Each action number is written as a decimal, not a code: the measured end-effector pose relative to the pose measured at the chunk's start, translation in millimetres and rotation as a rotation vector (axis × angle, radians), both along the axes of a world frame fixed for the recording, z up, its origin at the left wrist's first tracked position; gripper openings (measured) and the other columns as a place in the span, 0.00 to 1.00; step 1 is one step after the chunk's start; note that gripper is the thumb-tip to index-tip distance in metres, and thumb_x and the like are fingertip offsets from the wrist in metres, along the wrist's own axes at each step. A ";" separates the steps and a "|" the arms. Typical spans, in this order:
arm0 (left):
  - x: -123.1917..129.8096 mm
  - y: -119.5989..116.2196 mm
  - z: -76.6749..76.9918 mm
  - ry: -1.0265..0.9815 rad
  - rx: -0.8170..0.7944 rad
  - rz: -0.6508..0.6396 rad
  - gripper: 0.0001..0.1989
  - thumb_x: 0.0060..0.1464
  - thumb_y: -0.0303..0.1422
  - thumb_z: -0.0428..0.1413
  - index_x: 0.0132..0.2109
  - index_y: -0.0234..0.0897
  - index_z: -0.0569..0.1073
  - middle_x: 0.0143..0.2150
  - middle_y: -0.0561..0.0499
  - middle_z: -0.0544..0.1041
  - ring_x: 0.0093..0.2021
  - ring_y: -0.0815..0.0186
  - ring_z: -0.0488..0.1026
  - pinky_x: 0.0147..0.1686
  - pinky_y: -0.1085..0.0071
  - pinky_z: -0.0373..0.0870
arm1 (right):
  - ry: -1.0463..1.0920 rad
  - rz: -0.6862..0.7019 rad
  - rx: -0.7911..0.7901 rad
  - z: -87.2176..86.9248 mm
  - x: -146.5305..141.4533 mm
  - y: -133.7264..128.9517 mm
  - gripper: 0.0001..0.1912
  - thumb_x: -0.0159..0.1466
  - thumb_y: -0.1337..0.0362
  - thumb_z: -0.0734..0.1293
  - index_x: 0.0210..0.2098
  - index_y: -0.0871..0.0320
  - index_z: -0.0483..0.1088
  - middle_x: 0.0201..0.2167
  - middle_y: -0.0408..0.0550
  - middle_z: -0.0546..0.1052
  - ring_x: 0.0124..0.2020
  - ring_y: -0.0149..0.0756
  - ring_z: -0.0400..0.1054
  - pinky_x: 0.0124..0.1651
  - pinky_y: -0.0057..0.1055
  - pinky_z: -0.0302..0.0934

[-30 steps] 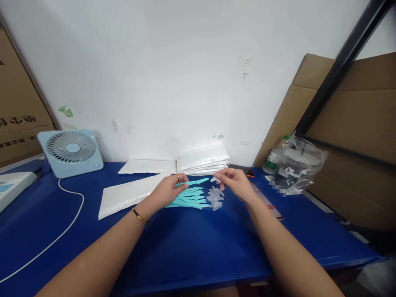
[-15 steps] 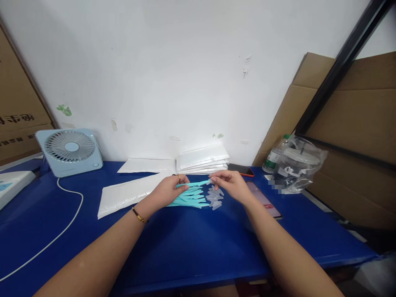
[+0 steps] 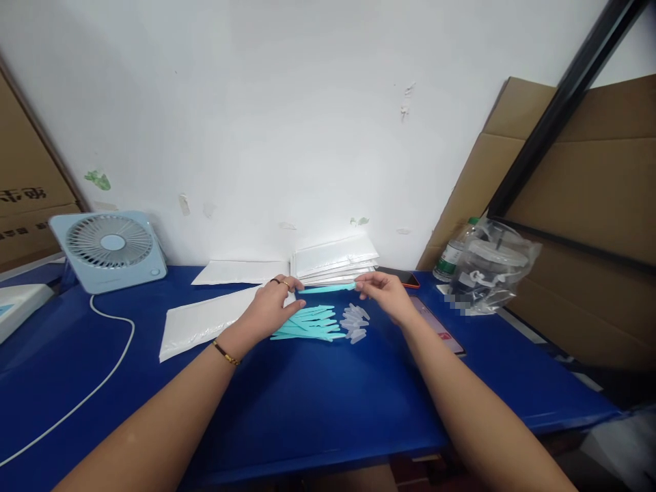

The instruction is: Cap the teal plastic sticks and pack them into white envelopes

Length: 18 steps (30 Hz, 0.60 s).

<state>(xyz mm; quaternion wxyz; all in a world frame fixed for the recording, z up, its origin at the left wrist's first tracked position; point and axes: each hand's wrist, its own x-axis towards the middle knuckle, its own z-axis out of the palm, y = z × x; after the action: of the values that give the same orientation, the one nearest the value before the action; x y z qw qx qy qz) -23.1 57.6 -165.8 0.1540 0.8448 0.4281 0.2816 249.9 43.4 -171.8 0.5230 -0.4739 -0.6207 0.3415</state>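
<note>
A thin turquoise stick [image 3: 328,289] is raised above the table, roughly level. My right hand [image 3: 382,294] pinches its right end. The fingers of my left hand [image 3: 277,304] are at its left end, with the thumb apart from them, over a pile of similar turquoise sticks [image 3: 312,324]. Just right of the pile lie several small translucent caps [image 3: 354,322]. Whether a cap sits on the raised stick is hidden by my right fingers.
White padded envelopes [image 3: 205,321] lie left of the pile, with a stack of them [image 3: 333,260] by the wall. A blue fan [image 3: 110,249] stands left. Phones [image 3: 441,328], a bottle [image 3: 451,260] and a bagged cup [image 3: 495,273] are right, on the blue table [image 3: 318,410].
The turquoise stick has moved up and away from the pile, held farther back. My left hand has shifted back, and its thumb has parted from the fingers.
</note>
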 end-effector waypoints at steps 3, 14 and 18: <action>-7.5 4.6 -1.7 0.173 -0.071 -0.104 0.13 0.50 0.41 0.52 0.40 0.42 0.72 0.41 0.50 0.70 0.36 0.64 0.68 0.36 0.69 0.64 | -0.058 -0.102 -0.066 -14.6 18.2 15.3 0.13 0.50 0.58 0.70 0.31 0.62 0.73 0.26 0.48 0.76 0.26 0.32 0.68 0.30 0.28 0.62; -4.7 9.4 -9.4 0.209 -0.141 -0.151 0.09 0.51 0.39 0.51 0.32 0.40 0.72 0.34 0.51 0.74 0.34 0.64 0.69 0.32 0.72 0.62 | -0.661 -0.087 -0.129 -22.9 32.0 17.9 0.14 0.49 0.57 0.69 0.31 0.58 0.75 0.29 0.45 0.76 0.29 0.33 0.68 0.31 0.27 0.59; -3.5 7.9 -8.1 0.109 -0.197 -0.118 0.11 0.53 0.40 0.48 0.33 0.40 0.69 0.32 0.52 0.73 0.31 0.66 0.68 0.29 0.73 0.61 | -0.803 0.065 -0.181 -17.7 30.1 10.5 0.08 0.47 0.60 0.70 0.24 0.58 0.74 0.24 0.43 0.76 0.27 0.32 0.68 0.28 0.25 0.57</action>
<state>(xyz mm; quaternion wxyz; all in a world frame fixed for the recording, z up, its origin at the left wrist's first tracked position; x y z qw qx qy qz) -26.7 65.5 -173.9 0.2291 0.8634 0.4110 0.1823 280.0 54.0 -189.5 0.1842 -0.5939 -0.7575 0.1990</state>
